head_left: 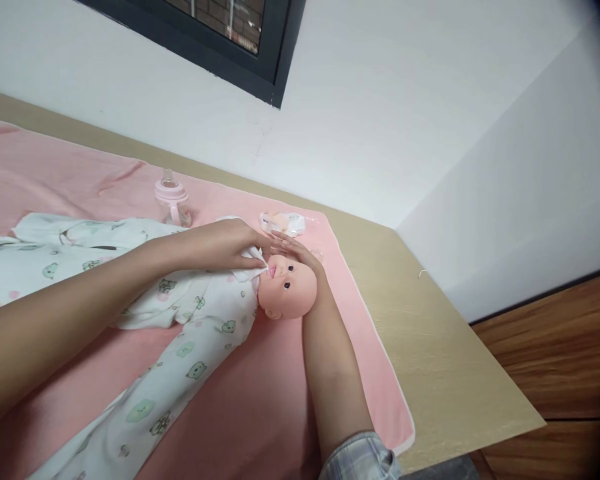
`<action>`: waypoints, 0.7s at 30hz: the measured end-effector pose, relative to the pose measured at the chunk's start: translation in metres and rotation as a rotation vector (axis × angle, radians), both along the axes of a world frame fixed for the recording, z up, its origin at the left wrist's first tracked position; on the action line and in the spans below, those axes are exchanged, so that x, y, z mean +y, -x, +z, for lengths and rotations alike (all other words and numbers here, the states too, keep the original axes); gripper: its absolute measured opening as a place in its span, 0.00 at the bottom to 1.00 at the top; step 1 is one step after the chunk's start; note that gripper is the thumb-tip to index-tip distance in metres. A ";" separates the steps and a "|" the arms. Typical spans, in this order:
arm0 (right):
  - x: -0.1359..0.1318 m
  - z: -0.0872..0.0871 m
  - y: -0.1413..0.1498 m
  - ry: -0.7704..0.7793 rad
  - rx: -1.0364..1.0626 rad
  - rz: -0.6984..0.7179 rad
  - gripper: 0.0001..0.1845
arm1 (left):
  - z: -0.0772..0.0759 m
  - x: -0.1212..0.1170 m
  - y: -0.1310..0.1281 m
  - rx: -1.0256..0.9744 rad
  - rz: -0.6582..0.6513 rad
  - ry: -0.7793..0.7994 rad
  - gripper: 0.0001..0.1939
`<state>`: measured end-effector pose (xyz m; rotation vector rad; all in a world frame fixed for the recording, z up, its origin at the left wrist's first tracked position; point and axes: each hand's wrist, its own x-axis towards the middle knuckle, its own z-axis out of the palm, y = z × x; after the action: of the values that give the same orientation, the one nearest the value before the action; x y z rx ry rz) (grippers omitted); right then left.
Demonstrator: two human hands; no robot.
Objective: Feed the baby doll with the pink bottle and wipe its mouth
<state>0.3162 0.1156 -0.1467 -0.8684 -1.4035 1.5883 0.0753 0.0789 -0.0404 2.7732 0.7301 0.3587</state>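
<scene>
A baby doll (pixel 294 297) lies on its back on a pink mat (pixel 275 393), dressed in a white outfit (pixel 200 300) with green animal prints. My left hand (pixel 227 243) reaches in from the left and pinches a white tissue (pixel 253 263) beside the doll's mouth and chin. Around the far side of the doll's head rests my right hand (pixel 297 252), its fingers stretched out toward the left hand and its wrist against the crown. Part of the right palm is hidden by the head.
A pink-topped baby bottle (pixel 173 200) with handles stands beyond the doll's body. Crumpled clear plastic packaging (pixel 283 223) lies on the mat behind my hands. The wooden tabletop (pixel 415 327) extends to the right, ending at a corner; a white wall (pixel 360 120) rises behind.
</scene>
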 end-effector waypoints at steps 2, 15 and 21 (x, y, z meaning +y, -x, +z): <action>0.002 -0.003 -0.001 -0.010 0.022 0.011 0.29 | 0.000 0.000 -0.001 0.000 0.011 -0.015 0.10; 0.001 0.003 0.002 0.045 -0.007 -0.038 0.28 | -0.008 0.001 -0.007 -0.033 0.088 -0.070 0.13; 0.000 0.002 0.002 0.031 0.044 -0.009 0.27 | -0.009 -0.002 -0.011 -0.064 0.088 -0.092 0.13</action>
<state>0.3142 0.1153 -0.1449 -0.8521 -1.3456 1.6169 0.0860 0.0767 -0.0493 2.8056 0.8420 0.5083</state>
